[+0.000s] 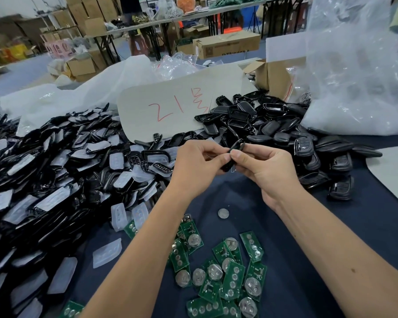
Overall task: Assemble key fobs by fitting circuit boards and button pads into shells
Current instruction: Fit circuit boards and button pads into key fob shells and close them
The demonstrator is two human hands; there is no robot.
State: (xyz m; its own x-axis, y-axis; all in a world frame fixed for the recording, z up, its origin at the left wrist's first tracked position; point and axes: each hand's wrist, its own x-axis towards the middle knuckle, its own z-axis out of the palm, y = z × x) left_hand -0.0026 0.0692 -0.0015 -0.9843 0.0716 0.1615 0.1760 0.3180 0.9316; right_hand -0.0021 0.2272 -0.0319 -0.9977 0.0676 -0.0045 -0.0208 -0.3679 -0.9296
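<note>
- Black and glossy, the key fob shell (236,154) sits edge-on in the centre of the frame, so only its thin curved rim shows; its inside is hidden.
- Left hand (197,166) grips the shell's lower end with curled fingers and thumb; right hand (265,167) pinches its upper part between thumb and forefinger. The two thumbs nearly meet on the shell.
- Whether a board or pad already sits in the shell cannot be told, since the fingers cover most of it.
- Green circuit boards (225,274) with round silver coin cells lie scattered on the dark blue table cover (331,216) at lower centre, some overlapping, a few partly under the left forearm.
- One loose coin cell (223,213) lies alone between the forearms.
- Milky, see-through button pads (118,216) lie near the left arm, and many more are mixed into the big heap of black shell halves (44,171) filling the left side; that heap is cut off by the frame edge.
- Another pile of black shells (274,125) lies at right centre.
- Grey card (170,106) with red handwriting lies beyond the hands, its lower edge covered by shells.
- Cardboard box (276,76) stands open at upper right; its contents are hard to make out.
- Clear plastic bag (359,72) rises at far right, with blurred dark shapes inside.
</note>
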